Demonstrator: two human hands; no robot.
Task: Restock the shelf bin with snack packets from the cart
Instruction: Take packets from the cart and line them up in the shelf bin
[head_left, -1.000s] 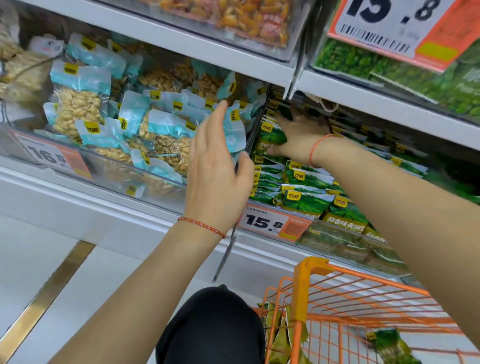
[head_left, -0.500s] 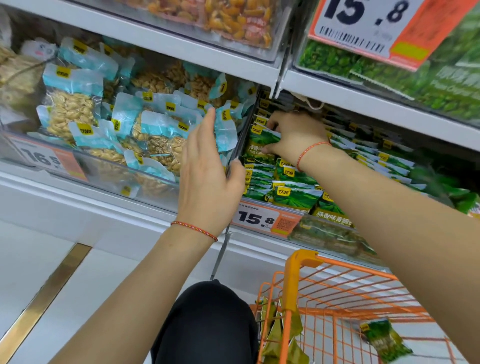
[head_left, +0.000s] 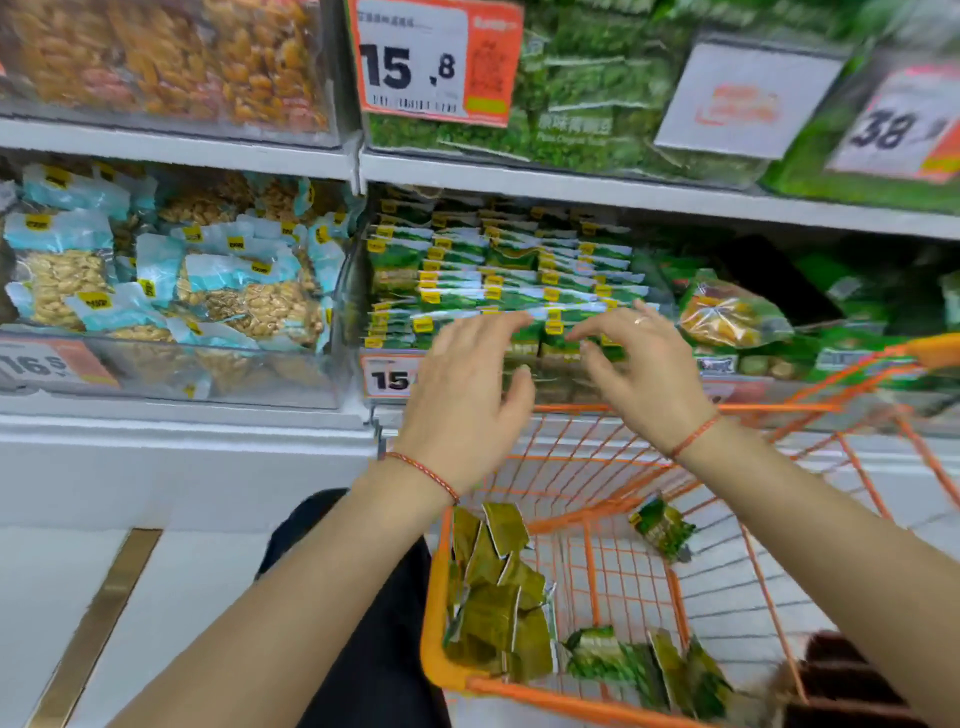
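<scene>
Many green packets (head_left: 498, 291) already stacked in rows in the shelf bin (head_left: 545, 384), near full. More packets (head_left: 498, 597) left loose in the orange cart (head_left: 447, 670) below. Left hand (head_left: 462, 395) and right hand (head_left: 644, 374) both empty, fingers spread and relaxed, grip apart, hovering just before the bin's front, above the cart's packets.
</scene>
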